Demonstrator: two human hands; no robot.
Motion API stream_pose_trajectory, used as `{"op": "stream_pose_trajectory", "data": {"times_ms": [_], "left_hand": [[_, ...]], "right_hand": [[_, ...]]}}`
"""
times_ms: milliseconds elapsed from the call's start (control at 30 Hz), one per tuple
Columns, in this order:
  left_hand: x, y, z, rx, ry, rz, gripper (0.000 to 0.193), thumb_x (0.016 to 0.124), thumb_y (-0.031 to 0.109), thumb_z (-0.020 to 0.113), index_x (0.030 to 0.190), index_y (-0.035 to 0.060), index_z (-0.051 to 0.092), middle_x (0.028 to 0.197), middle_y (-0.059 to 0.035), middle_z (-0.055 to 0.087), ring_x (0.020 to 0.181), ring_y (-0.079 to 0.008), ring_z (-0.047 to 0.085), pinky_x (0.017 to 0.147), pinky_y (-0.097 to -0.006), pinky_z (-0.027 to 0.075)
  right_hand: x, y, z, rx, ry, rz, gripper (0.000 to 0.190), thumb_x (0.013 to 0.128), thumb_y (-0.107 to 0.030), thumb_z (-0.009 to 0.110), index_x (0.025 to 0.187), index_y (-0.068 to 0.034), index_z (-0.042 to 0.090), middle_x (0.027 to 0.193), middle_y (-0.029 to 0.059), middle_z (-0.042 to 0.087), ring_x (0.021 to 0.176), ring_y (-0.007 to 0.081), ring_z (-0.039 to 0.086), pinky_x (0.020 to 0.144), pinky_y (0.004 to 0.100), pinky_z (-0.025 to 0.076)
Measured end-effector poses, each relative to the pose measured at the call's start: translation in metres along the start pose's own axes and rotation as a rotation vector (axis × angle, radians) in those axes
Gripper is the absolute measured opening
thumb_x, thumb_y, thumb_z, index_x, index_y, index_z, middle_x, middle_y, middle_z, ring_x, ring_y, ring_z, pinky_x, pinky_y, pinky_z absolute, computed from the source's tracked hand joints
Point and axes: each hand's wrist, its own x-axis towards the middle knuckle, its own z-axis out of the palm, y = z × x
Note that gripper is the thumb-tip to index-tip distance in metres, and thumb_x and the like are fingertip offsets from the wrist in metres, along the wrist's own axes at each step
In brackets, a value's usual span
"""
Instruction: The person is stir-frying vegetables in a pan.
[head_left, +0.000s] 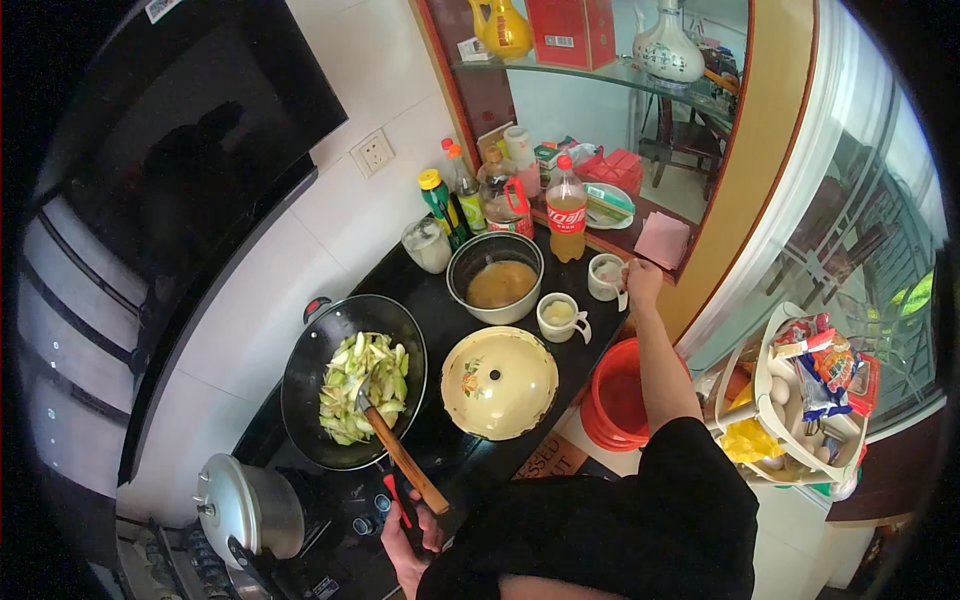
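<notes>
A black wok (304, 405) with cut pale-green vegetables (364, 382) sits on the stove. A spatula with a wooden handle (405, 461) rests in it, its metal end among the vegetables. My left hand (409, 529) is at the wok's red and black handle (397, 499); its grip is partly hidden. At the right, my right hand (643, 285) has its fingers closed at the handle of a white cup (604, 276) with whitish contents. A similar white cup (558, 316) with pale contents stands nearer. Beside the wok lies a cream enamel lid (500, 382).
A pot of brown liquid (495, 277), bottles (566, 214) and a jar (426, 246) line the back. A pressure cooker (251, 506) stands at lower left. Red buckets (619, 397) and a rack (787, 435) with eggs are at right. The range hood (225, 187) hangs at upper left.
</notes>
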Motion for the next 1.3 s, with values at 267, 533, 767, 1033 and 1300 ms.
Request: {"op": "stream_pose_trajectory", "data": {"times_ms": [267,533,767,1033,1300], "left_hand": [[0.001,-0.005,0.006,-0.012,0.044,0.025,0.041,0.093,0.037,0.03,0.108,0.0024,0.046,0.059,-0.0089,0.045,0.034,-0.0187,0.04,0.03,-0.0303,0.036],[0.01,-0.003,0.01,0.0,0.047,0.028,0.042,0.092,0.037,0.031,0.108,0.001,0.045,0.059,-0.0087,0.046,0.033,-0.0189,0.041,0.029,-0.0296,0.036],[0.007,-0.004,0.01,-0.017,0.062,0.033,0.041,0.093,0.036,0.032,0.107,0.0002,0.046,0.06,-0.009,0.048,0.033,-0.0179,0.04,0.029,-0.0289,0.035],[0.007,-0.001,0.007,0.034,0.088,0.06,0.04,0.092,0.036,0.033,0.105,0.0005,0.046,0.059,-0.0076,0.048,0.032,-0.018,0.04,0.029,-0.0285,0.035],[0.008,-0.002,0.011,0.079,0.108,0.081,0.04,0.091,0.037,0.035,0.105,0.0011,0.047,0.059,-0.0078,0.049,0.032,-0.0174,0.04,0.028,-0.0273,0.033]], "right_hand": [[-0.015,-0.023,-0.013,-0.261,0.028,-0.262,0.025,0.083,-0.019,0.054,0.09,0.005,0.059,0.07,0.0138,0.062,0.058,0.0214,0.058,0.053,0.0323,0.045],[-0.097,0.001,0.011,-0.572,-0.286,-0.237,0.04,0.076,-0.031,0.063,0.099,0.002,0.058,0.078,0.0191,0.063,0.077,0.0298,0.063,0.068,0.0349,0.048],[-0.094,0.0,0.049,-0.624,-0.556,-0.296,0.034,0.075,-0.027,0.063,0.094,0.001,0.063,0.085,0.018,0.064,0.075,0.0258,0.063,0.066,0.0332,0.048],[-0.097,-0.032,0.032,-0.854,-0.689,-0.851,0.015,0.079,-0.016,0.052,0.075,-0.004,0.06,0.079,0.0151,0.059,0.076,0.0334,0.058,0.065,0.0424,0.046],[-0.102,-0.003,0.028,-0.592,-0.671,-0.835,0.014,0.078,-0.014,0.052,0.075,-0.003,0.059,0.078,0.0161,0.058,0.073,0.0343,0.058,0.064,0.0424,0.047]]}}
